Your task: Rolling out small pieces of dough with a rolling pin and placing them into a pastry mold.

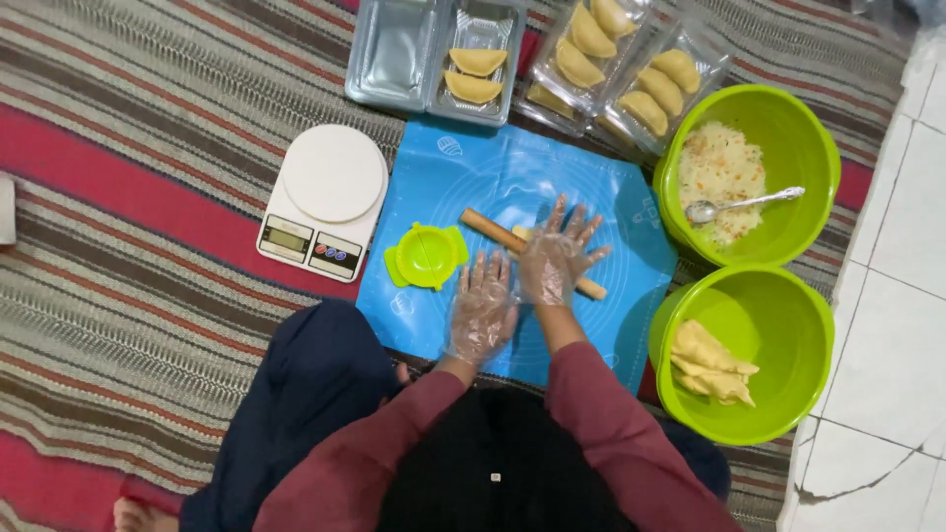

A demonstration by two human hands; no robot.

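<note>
Both gloved hands, left hand [481, 313] and right hand [557, 258], lie flat and open-fingered on the wooden rolling pin [490, 230]. Stiff and light, I'd judge; it's best pressed near the middle, over the soft dough.

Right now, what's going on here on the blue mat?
A person sits on a striped rug, both gloved hands flat on a wooden rolling pin laid across the blue mat: the left hand nearer the body, the right hand over the pin's middle. A green dumpling press and a white kitchen scale lie to the left. Two green bowls hold filling with a spoon and dough pieces. Clear trays hold folded pastries.
</note>
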